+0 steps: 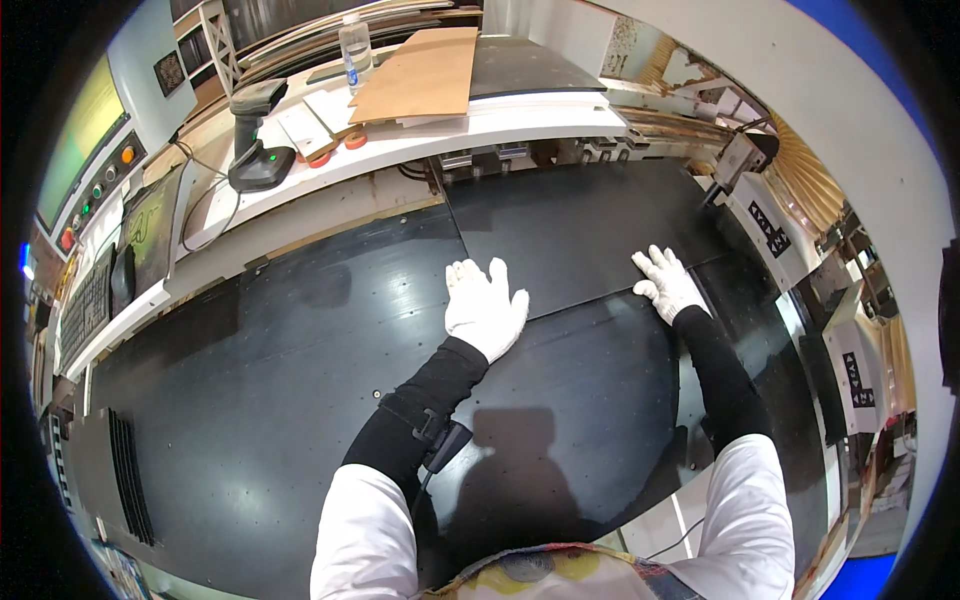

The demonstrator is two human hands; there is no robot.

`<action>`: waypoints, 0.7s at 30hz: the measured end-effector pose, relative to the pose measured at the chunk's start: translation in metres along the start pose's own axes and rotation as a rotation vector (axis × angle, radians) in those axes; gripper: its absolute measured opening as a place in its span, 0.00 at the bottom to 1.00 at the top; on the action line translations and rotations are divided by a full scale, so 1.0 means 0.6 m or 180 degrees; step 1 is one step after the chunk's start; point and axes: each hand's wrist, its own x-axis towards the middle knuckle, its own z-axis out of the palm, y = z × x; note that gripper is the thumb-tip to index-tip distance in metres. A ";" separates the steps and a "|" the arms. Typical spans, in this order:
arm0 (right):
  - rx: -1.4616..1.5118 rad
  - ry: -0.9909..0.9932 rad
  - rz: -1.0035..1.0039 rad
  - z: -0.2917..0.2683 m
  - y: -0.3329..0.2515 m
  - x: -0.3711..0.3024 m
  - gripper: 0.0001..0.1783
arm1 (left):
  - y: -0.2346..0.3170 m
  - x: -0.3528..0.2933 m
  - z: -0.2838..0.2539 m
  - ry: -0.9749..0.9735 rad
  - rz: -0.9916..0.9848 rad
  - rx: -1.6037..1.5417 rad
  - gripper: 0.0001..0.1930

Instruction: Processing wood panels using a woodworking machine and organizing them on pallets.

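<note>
A dark flat panel (585, 222) lies on the black work table (290, 380), toward its far right part. My left hand (485, 308), in a white glove, rests flat at the panel's near left corner with the fingers spread. At the near edge further right, my right hand (668, 287), also gloved in white, lies on the panel with its fingers apart. Nothing is held in either hand. A black strap with a small cabled device (437, 438) sits on my left forearm.
Behind the table, a white shelf (400, 133) carries a barcode scanner (260, 140), a clear bottle (355, 55) and a brown board (425, 80). A keyboard (88, 312) and mouse (122, 278) sit at left. Stacked dark panels (115, 475) lie near left; machine parts (745, 165) stand right.
</note>
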 end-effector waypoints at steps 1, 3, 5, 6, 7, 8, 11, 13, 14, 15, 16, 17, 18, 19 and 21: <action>0.0007 -0.0013 -0.0001 -0.001 -0.002 -0.001 0.32 | -0.001 -0.001 0.001 0.0044 0.0007 0.0008 0.32; 0.0024 -0.0015 -0.0025 -0.004 -0.007 -0.001 0.32 | -0.002 -0.002 0.002 0.0099 0.0005 0.0048 0.31; 0.0029 -0.0052 -0.0019 -0.005 -0.008 -0.002 0.32 | -0.002 -0.001 0.003 0.0154 0.0025 0.0076 0.31; 0.0033 -0.0041 -0.0027 -0.005 -0.008 0.000 0.32 | -0.002 -0.001 0.003 0.0173 0.0020 0.0080 0.31; 0.0046 -0.0036 -0.0021 -0.004 -0.007 0.000 0.32 | -0.001 -0.001 0.001 0.0184 0.0022 0.0077 0.31; 0.0059 -0.0033 -0.0016 -0.002 -0.005 0.000 0.32 | 0.000 -0.001 -0.001 0.0185 0.0026 0.0080 0.31; 0.0060 -0.0038 -0.0008 0.000 -0.004 -0.001 0.32 | 0.001 -0.001 -0.005 0.0075 0.0016 0.0067 0.31; 0.0060 -0.0015 -0.0013 0.001 -0.004 -0.001 0.32 | 0.002 -0.002 -0.004 0.0135 -0.0007 0.0062 0.31; 0.0058 0.0007 -0.0016 0.001 -0.005 -0.001 0.32 | 0.001 -0.004 -0.003 0.0136 -0.0013 0.0065 0.31; 0.0059 0.0006 -0.0024 0.002 -0.007 -0.004 0.32 | 0.000 -0.007 -0.002 0.0128 -0.0019 0.0066 0.31; 0.0060 0.0008 -0.0015 0.003 -0.007 -0.003 0.32 | -0.001 -0.005 -0.002 0.0145 -0.0025 0.0066 0.31; 0.0059 0.0011 -0.0007 0.002 -0.007 -0.003 0.33 | -0.001 -0.006 -0.002 0.0173 -0.0036 0.0067 0.31; 0.0045 0.0033 -0.0024 0.003 -0.010 -0.006 0.33 | -0.001 -0.009 -0.004 0.0074 -0.0058 0.0060 0.31; -0.0026 0.0077 -0.0056 0.005 -0.012 -0.010 0.31 | 0.001 -0.011 -0.005 -0.0014 -0.0081 0.0047 0.31; -0.0133 0.0159 -0.0097 0.002 -0.014 -0.007 0.30 | 0.003 -0.001 -0.007 0.0034 -0.0096 -0.0001 0.31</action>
